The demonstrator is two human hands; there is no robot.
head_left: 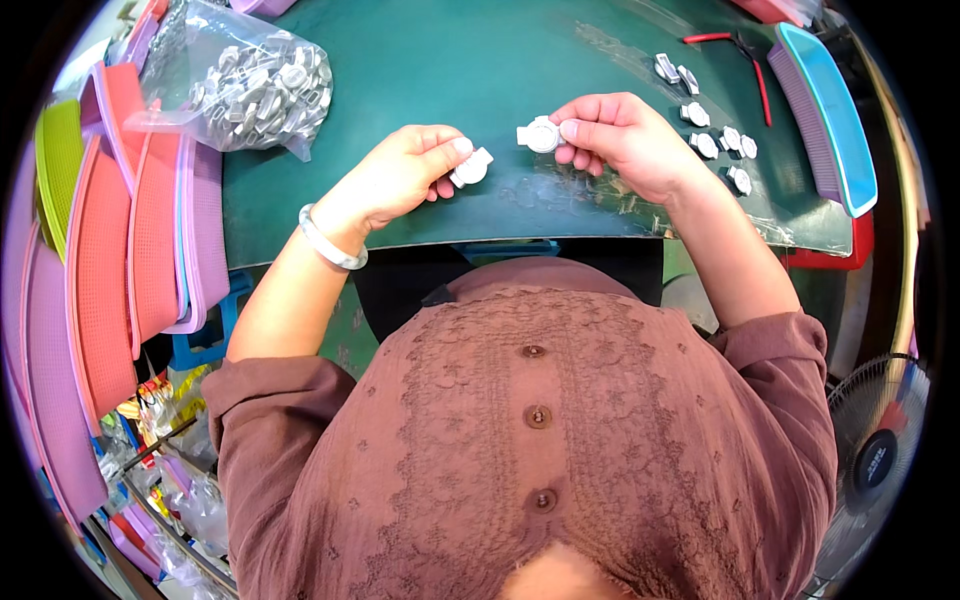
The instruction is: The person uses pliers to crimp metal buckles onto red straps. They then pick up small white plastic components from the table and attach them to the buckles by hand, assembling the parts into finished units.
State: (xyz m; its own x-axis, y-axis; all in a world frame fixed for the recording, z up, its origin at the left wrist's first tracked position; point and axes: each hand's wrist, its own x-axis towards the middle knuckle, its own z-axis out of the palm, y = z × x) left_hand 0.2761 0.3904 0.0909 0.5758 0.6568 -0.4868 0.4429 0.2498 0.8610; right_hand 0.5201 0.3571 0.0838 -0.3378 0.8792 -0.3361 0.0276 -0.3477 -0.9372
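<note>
1. Holding one small silver metal fitting (472,167) pinched in the left hand (400,175) and another fitting (540,134) in the right hand (625,140), both just above the green desk (480,60).
2. Bringing the two together looks like the step in hand; aligning them comes next.
3. Finished pieces (715,140) lie right; a bag of fittings (255,85) lies far left.

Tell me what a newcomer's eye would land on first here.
First the two hands at the middle of the green table: the left hand and right hand each pinch a small round metal part. Next, the clear bag of similar parts at upper left, and the stacked pink trays along the left edge.
</note>
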